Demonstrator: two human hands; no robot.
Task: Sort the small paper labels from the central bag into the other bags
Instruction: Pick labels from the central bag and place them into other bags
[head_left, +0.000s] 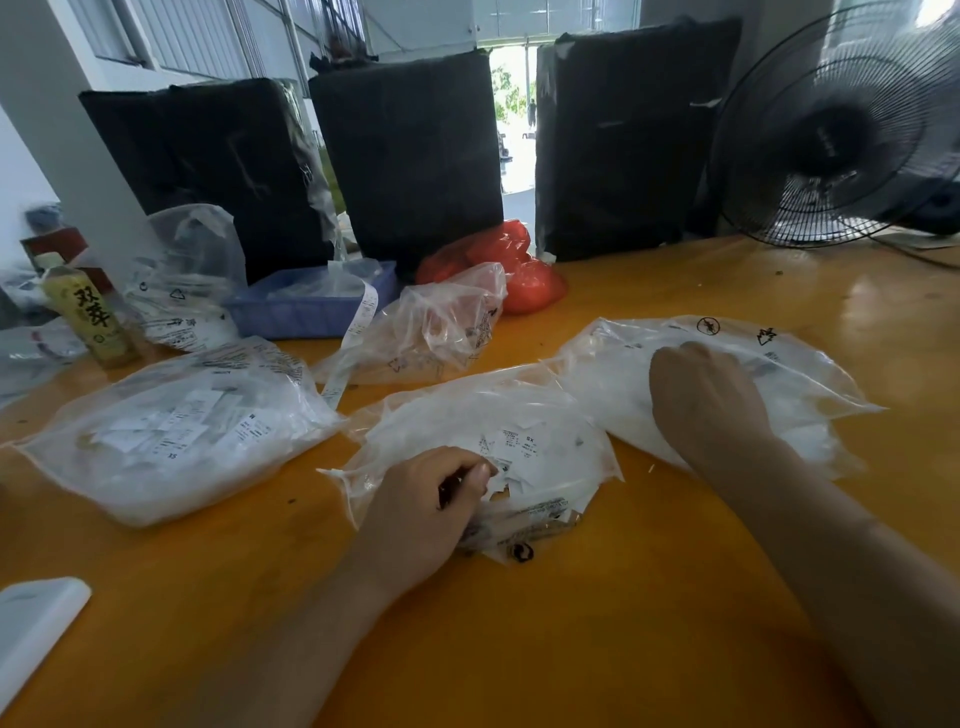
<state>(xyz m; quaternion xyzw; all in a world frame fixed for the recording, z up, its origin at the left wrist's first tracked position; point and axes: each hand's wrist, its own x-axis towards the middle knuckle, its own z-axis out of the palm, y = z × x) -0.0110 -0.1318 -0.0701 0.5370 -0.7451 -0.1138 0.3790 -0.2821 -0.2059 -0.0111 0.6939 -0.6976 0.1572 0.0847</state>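
— So what has each grip got?
— My left hand (431, 499) pinches small paper labels (511, 460) in the central bag (467, 410), steadying the pile. My right hand (701, 395) curls over the right bag (810, 364); its contents, I cannot tell.
— And the left bag (171, 436)?
— Untouched on the desk (597, 623).

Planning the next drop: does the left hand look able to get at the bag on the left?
Probably yes. The left hand rests at the central bag, with only bare table between it and the left bag.

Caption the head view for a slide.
Left hand picks labels from the central bag; right hand reaches into the right bag.
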